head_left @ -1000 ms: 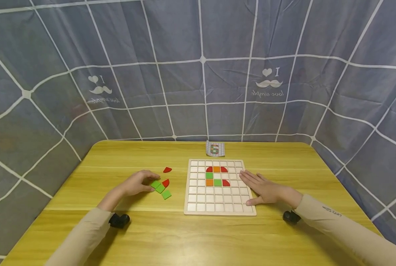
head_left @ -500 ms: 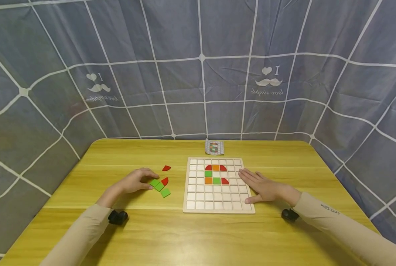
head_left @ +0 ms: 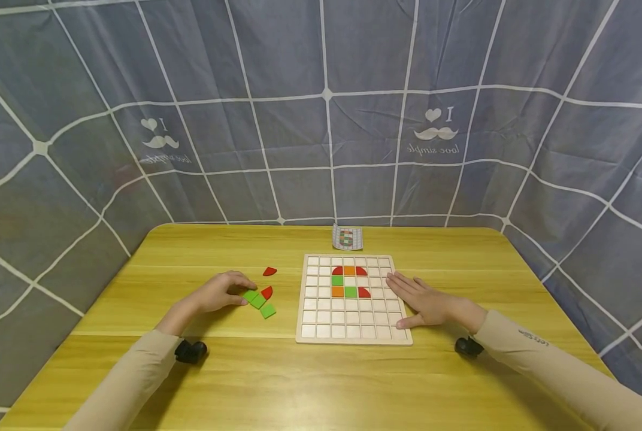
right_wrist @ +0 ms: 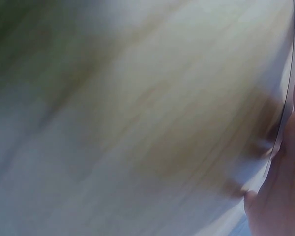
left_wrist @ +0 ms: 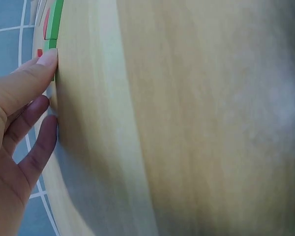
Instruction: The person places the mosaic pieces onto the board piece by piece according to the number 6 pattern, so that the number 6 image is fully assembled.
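My left hand (head_left: 217, 293) is at the left of the table, thumb and index finger pinching the edges of a green square tile (head_left: 250, 296). In the left wrist view the thumb covers part of that green tile (left_wrist: 50, 44). Touching it is a second green tile (head_left: 259, 301), and a red quarter-round tile (head_left: 267, 293) lies against that one. My right hand (head_left: 427, 303) rests with spread, straight fingers on the right edge of the wooden grid board (head_left: 348, 332). Red, orange and green tiles sit in several of the board's upper middle squares.
Another green tile (head_left: 268, 310) lies nearer me, and a further red quarter-round tile (head_left: 269, 271) lies farther back. A small pattern card (head_left: 347, 237) stands behind the board near the table's far edge. A grey checked curtain (head_left: 299, 131) surrounds the table (head_left: 278, 383).
The view has shifted slightly, so everything sits a little higher in it. Both hands and the tiles keep their places.
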{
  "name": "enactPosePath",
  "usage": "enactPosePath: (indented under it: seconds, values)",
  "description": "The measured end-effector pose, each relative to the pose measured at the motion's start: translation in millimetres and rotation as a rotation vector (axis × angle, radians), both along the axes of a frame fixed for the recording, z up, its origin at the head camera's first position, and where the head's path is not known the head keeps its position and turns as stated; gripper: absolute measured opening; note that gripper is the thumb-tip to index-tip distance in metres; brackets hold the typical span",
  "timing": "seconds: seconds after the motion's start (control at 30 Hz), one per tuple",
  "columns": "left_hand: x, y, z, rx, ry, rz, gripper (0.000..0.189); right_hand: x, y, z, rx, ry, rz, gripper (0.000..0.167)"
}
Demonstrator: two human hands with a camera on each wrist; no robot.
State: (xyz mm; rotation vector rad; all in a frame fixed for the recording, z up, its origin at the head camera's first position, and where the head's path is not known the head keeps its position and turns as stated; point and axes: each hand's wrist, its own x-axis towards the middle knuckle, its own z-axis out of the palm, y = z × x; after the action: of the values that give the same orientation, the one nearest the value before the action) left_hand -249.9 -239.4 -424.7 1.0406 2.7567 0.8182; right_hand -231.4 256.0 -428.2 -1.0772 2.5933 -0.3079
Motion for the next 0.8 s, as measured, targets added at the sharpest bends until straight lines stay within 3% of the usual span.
enactPosePath:
  seconds: [0.3,0.5,0.8]
  values:
    - [3.5,3.1,1.1,-0.100,0.005,0.079,0.028,-3.3,3,-7.3,-0.007,0.008,-0.003,0.098]
    - [8.2,5.6,1.9,-0.117,0.060,0.126,0.026,-0.7,3,-5.8,-0.082,0.027,0.036,0.097]
    - [16.8,12.1,3.0,-0.159,0.129,0.216,0.024,-2.2,4,-7.7,-0.053,0.031,0.029,0.097]
